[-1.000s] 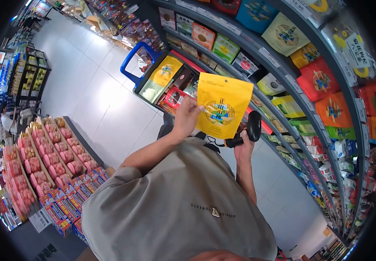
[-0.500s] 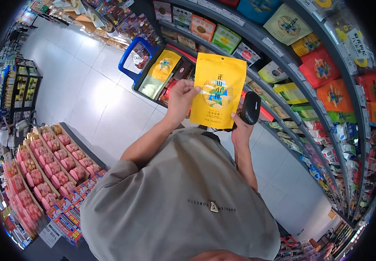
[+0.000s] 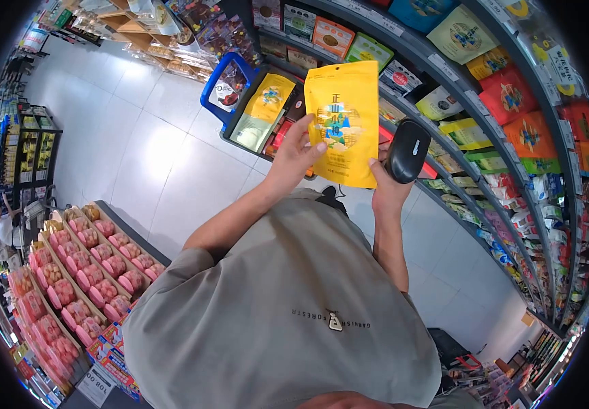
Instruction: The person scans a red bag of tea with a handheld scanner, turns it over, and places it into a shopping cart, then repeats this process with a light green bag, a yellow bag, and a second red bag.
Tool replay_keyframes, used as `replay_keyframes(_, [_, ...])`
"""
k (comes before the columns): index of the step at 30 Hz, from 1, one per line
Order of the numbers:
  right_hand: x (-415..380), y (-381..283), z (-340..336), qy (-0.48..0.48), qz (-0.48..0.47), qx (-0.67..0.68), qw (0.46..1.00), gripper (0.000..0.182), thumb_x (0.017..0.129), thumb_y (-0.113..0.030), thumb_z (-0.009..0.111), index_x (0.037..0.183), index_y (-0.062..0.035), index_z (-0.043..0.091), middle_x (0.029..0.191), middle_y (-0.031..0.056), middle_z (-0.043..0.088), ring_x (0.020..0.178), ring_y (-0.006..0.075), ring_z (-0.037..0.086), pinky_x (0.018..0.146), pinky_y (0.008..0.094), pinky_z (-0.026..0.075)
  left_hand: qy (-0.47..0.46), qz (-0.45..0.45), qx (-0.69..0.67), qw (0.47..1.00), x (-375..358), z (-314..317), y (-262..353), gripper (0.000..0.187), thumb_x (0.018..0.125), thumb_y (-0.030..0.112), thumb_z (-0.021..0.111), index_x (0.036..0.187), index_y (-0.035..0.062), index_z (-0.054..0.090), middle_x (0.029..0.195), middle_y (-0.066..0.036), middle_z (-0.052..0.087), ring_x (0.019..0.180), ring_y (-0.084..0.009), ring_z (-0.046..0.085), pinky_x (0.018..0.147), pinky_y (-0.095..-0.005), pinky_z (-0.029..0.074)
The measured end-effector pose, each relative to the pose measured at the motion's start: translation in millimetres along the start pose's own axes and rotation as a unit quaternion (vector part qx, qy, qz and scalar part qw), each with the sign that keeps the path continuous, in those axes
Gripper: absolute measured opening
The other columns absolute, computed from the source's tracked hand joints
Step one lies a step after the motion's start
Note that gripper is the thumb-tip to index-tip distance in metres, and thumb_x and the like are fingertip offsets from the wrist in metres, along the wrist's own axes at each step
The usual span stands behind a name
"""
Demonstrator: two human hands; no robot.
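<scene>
A yellow tea pouch (image 3: 342, 129) with Chinese lettering and a blue-green picture is held up before me, slightly tilted. My left hand (image 3: 296, 155) grips its left edge, thumb on the front. At the lower right corner my right hand (image 3: 388, 191) presses its thumb on the pouch. A black rounded handheld device (image 3: 409, 151), perhaps a scanner, sits at the right hand; the fingers behind it are hidden. Beyond the pouch stands a dark basket with a blue handle (image 3: 223, 76). Inside it lie a yellow-and-pale-green pouch (image 3: 264, 108) and red packages, partly covered.
Curved-looking shelves (image 3: 444, 65) of colourful pouches and price tags run along the right. Stacked pink-lidded jars (image 3: 97, 273) fill a display at lower left. Pale tiled floor (image 3: 151, 150) stretches between them. Dark racks (image 3: 39, 146) stand at far left.
The pouch has moved slightly up and tilted, its lower right corner rising. My left hand has shifted lower on its edge. The black device has moved right and turned its broad face toward me.
</scene>
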State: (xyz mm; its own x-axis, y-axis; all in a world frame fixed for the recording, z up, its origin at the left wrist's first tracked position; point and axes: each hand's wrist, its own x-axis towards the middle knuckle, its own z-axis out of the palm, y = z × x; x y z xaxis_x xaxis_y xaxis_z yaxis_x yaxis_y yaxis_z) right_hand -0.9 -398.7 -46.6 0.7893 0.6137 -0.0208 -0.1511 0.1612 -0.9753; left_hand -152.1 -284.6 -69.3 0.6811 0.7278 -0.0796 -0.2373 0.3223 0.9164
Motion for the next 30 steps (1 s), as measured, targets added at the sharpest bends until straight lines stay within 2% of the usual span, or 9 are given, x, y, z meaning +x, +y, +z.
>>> replay_keyframes(7, [-58.8,-19.2,61.2,-0.131,-0.18,-0.239,0.945,0.031,0.069,-0.001,0.076,0.098,0.0006,0.063,0.087,0.0082,0.068,0.077,0.0156,0.064,0.07,0.0284,0.05,-0.055,-0.092,-0.275,0.955,-10.3,-21.0,-20.3,0.066,0.096,0.053,0.042,0.142,0.0069,0.029,0.138,-0.009,0.044,0.126,-0.022,0.043,0.1,-0.0371,0.039])
replay_keyframes(10, [-79.0,-7.4,81.6,-0.17,-0.304,-0.363,0.864,0.048,0.064,-0.014,0.075,0.106,0.0017,0.058,0.095,0.0167,0.062,0.083,0.0345,0.061,0.072,0.0421,0.049,-0.066,-0.167,-0.328,0.928,-26.3,-29.9,-22.1,0.061,0.097,0.047,0.044,0.142,0.0085,0.03,0.138,-0.009,0.044,0.131,-0.024,0.038,0.106,-0.0418,0.035])
replay_keyframes(11, [-84.7,-4.3,86.8,-0.169,-0.303,-0.365,0.864,0.048,0.064,-0.014,0.075,0.106,0.0017,0.058,0.095,0.0167,0.062,0.083,0.0345,0.061,0.072,0.0421,0.049,-0.148,-0.09,-0.155,0.973,-30.3,-43.0,-35.9,0.06,0.097,0.041,0.047,0.144,0.0102,0.027,0.139,-0.009,0.041,0.135,-0.0257,0.033,0.111,-0.0446,0.03])
replay_keyframes(14, [-102.4,-6.2,103.7,-0.208,-0.316,-0.441,0.813,0.049,0.06,-0.015,0.075,0.103,0.0007,0.058,0.092,0.0136,0.059,0.082,0.0318,0.059,0.072,0.0405,0.047,-0.228,0.044,0.073,0.97,-38.0,-40.9,-40.3,0.062,0.099,0.038,0.042,0.149,0.0132,0.015,0.152,-0.012,0.024,0.139,-0.0285,0.027,0.11,-0.0468,0.031])
replay_keyframes(16, [-110.3,-11.3,112.6,-0.261,-0.269,-0.477,0.795,0.048,0.058,-0.016,0.076,0.101,-0.0007,0.058,0.09,0.0119,0.057,0.084,0.0298,0.059,0.075,0.0395,0.045,-0.253,0.036,-0.004,0.967,-42.9,-41.7,-30.2,0.063,0.099,0.04,0.04,0.149,0.014,0.014,0.152,-0.013,0.022,0.139,-0.0289,0.026,0.11,-0.0482,0.031])
replay_keyframes(18, [-115.3,-12.4,116.5,-0.267,-0.268,-0.476,0.794,0.048,0.058,-0.015,0.076,0.1,-0.0011,0.057,0.088,0.0114,0.056,0.083,0.0294,0.058,0.074,0.0394,0.045,-0.278,0.028,-0.081,0.957,-45.8,-43.6,-25.2,0.063,0.099,0.042,0.038,0.15,0.0147,0.012,0.153,-0.013,0.021,0.14,-0.0293,0.025,0.11,-0.0495,0.03])
replay_keyframes(20, [-120.4,-14.8,119.5,-0.273,-0.267,-0.476,0.792,0.048,0.058,-0.015,0.076,0.1,-0.0015,0.057,0.087,0.0109,0.055,0.081,0.029,0.058,0.074,0.0392,0.045,-0.229,-0.151,-0.382,0.882,-45.0,-45.8,-25.1,0.063,0.099,0.045,0.036,0.15,0.0144,0.014,0.152,-0.015,0.023,0.14,-0.0296,0.025,0.11,-0.0514,0.03])
replay_keyframes(28, [-137.8,-24.0,104.4,-0.19,-0.221,-0.367,0.884,0.039,0.068,-0.01,0.075,0.102,-0.0006,0.06,0.088,0.0167,0.064,0.078,0.0348,0.065,0.07,0.0389,0.051,-0.182,-0.218,-0.507,0.814,-56.6,-52.7,5.6,0.067,0.097,0.051,0.038,0.148,0.0103,0.022,0.149,-0.019,0.029,0.137,-0.0329,0.031,0.109,-0.0517,0.032])
replay_keyframes(30, [-141.6,-19.5,90.6,-0.092,-0.165,-0.355,0.916,0.031,0.07,-0.005,0.076,0.097,0.0012,0.063,0.086,0.014,0.068,0.075,0.0234,0.067,0.07,0.0317,0.051,-0.158,-0.218,-0.549,0.791,-47.4,-80.2,-39.4,0.072,0.095,0.057,0.035,0.147,0.0083,0.023,0.148,-0.022,0.031,0.135,-0.0346,0.034,0.111,-0.0467,0.03])
